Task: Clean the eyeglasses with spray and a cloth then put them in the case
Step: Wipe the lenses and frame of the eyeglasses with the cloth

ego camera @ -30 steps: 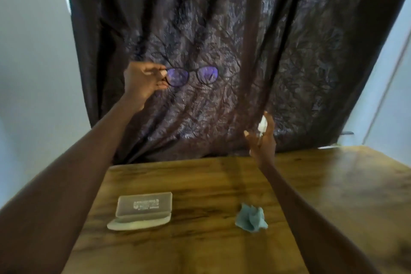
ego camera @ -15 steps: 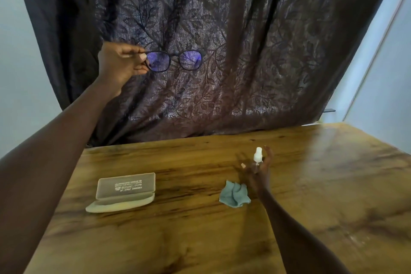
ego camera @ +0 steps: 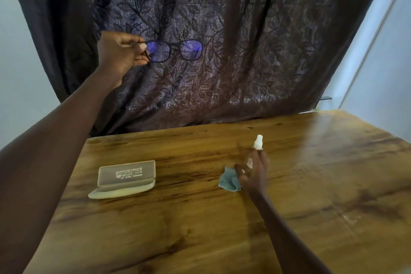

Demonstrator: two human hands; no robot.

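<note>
The left hand (ego camera: 121, 52) held the eyeglasses (ego camera: 175, 50) up high by one end of the frame, pinched between thumb and fingers, lenses facing the person and showing a purple tint against the dark curtain (ego camera: 222, 40). Probably raised there so both lenses were open to the spray and could be checked against the light. The right hand (ego camera: 253, 172) was low over the wooden table (ego camera: 311, 184), around the small white spray bottle (ego camera: 258, 142), whose nozzle stuck up above the fingers. The fingers looked loosely curled on the bottle body, but I couldn't tell whether it was gripped or already resting on the table with the hand letting go. The blue cloth (ego camera: 229, 180) lay crumpled on the table, touching or just beside that hand on its left, so it looked like the next thing to pick up. The case (ego camera: 124, 179) sat open well to the left of the cloth, lid up with printed text showing, nothing inside, ready for the glasses later. My guess: spraying was over or nearly so, wiping not yet begun, casing still to do. Risk seemed to be smudging a lens with the pinching fingers.
</note>
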